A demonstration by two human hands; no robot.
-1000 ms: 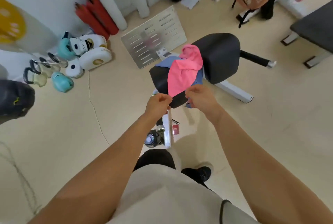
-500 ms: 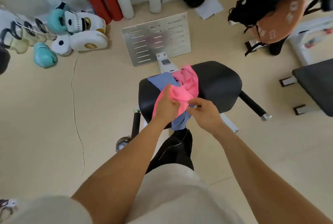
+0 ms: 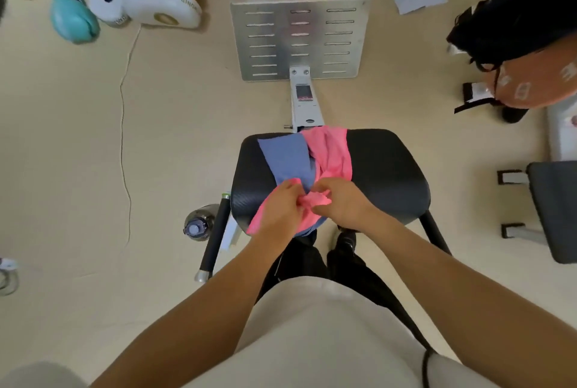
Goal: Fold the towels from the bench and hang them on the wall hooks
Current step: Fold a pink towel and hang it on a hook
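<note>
Left hand (image 3: 282, 205) and right hand (image 3: 338, 200) both pinching bunched pink towel (image 3: 332, 153) at near edge of black bench pad (image 3: 387, 175). Blue towel (image 3: 288, 156) draped on pad, touching pink.

Two towels (image 3: 312, 160) lie overlapping on the bench (image 3: 384, 169), a bottle (image 3: 199, 222) left of it.

Both hands pinch pink towel (image 3: 331, 156) (bunched)
</note>
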